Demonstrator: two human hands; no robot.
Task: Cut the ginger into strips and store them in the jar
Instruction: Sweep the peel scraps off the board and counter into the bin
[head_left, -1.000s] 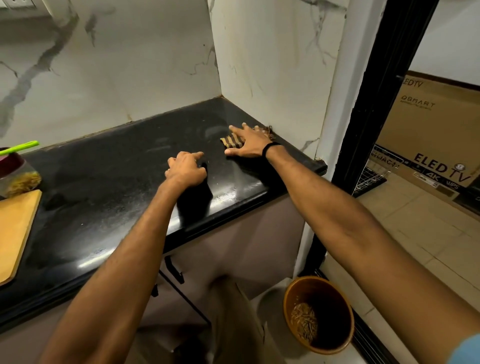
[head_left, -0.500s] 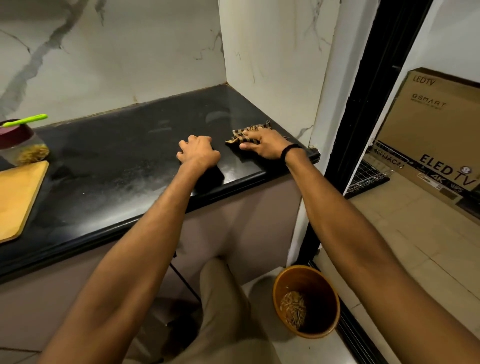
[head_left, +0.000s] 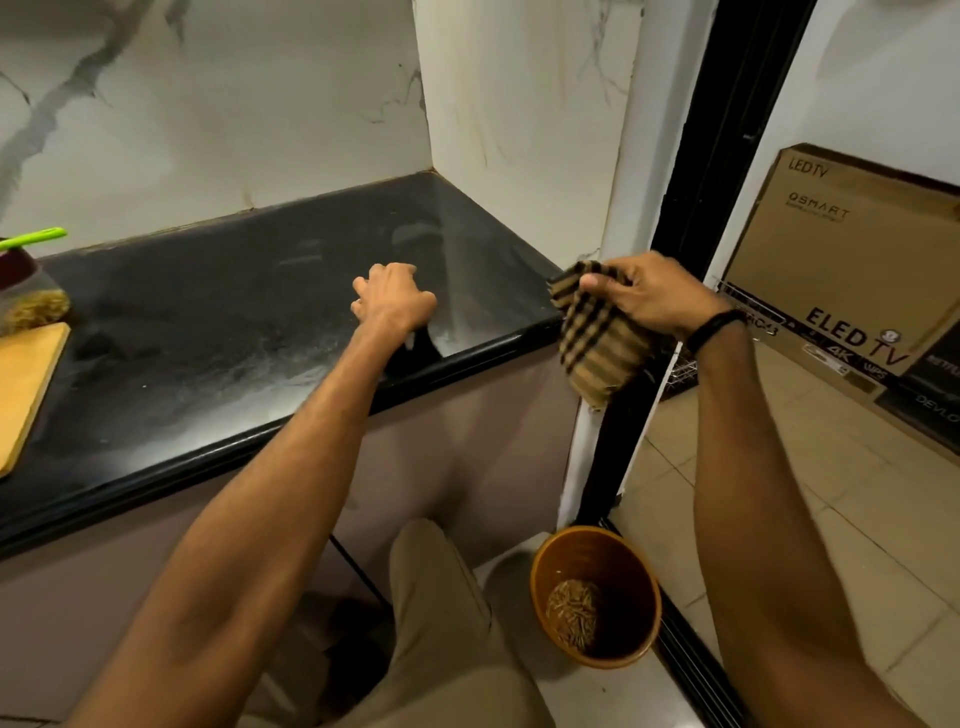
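Lifted off counter (head_left: 234, 338), right edge: striped cloth (head_left: 597, 348), clutched by right hand (head_left: 649, 301). Left hand (head_left: 392, 301) fisted, empty, near front edge. Pale ginger strips (head_left: 41, 314) in jar (head_left: 15, 291), left edge; scraps (head_left: 574, 613) in orange bin (head_left: 540, 587).

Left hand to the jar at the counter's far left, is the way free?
Likely yes. The left hand rests curled on the counter, seemingly holding nothing, and nothing stands on the dark surface between it and the jar. The cutting board lies nearer the front edge. It would be a long sideways reach.
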